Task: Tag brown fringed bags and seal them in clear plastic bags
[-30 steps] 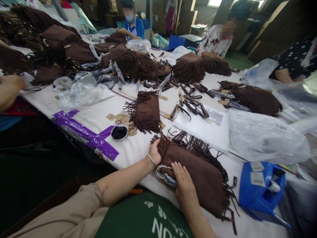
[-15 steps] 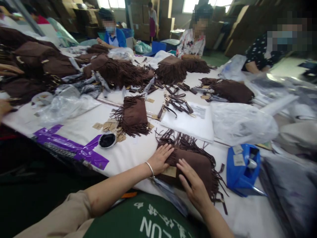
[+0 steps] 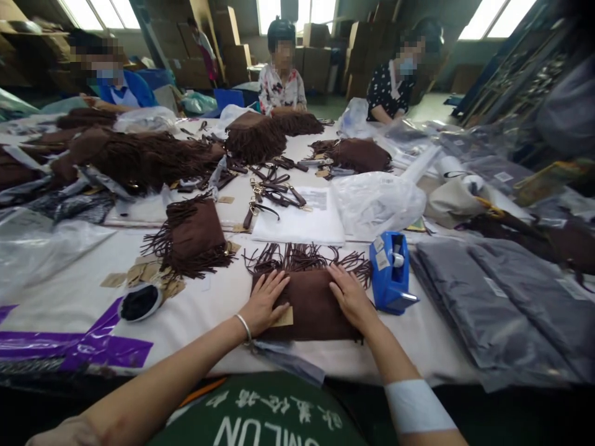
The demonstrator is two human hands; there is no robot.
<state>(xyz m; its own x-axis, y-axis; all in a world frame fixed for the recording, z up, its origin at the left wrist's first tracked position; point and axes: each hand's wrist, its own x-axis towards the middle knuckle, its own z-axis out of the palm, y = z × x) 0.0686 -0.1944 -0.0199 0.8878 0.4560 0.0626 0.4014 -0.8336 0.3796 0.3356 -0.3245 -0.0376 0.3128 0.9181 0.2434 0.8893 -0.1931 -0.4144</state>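
Observation:
A brown fringed bag (image 3: 312,303) lies flat on the white-covered table in front of me, its fringe spread out along the far edge. My left hand (image 3: 266,303) rests flat on the bag's left part, fingers spread, with the thumb at a tan paper tag (image 3: 283,316). On the bag's right part lies my right hand (image 3: 352,296), its fingers stretched out. A blue tape dispenser (image 3: 390,272) stands just right of that hand. Another brown fringed bag (image 3: 198,229) is farther left.
Dark straps (image 3: 279,189) and white sheets (image 3: 302,217) lie beyond the bag. Grey plastic packs (image 3: 502,303) are at right, a bowl of black material (image 3: 139,301) and purple tape (image 3: 93,344) at left. People sit across the table by piled brown bags (image 3: 139,155).
The view has swung to the right. The bag now lies squarer to me, and my right hand has shifted toward its far right edge. Both hands remain spread on it.

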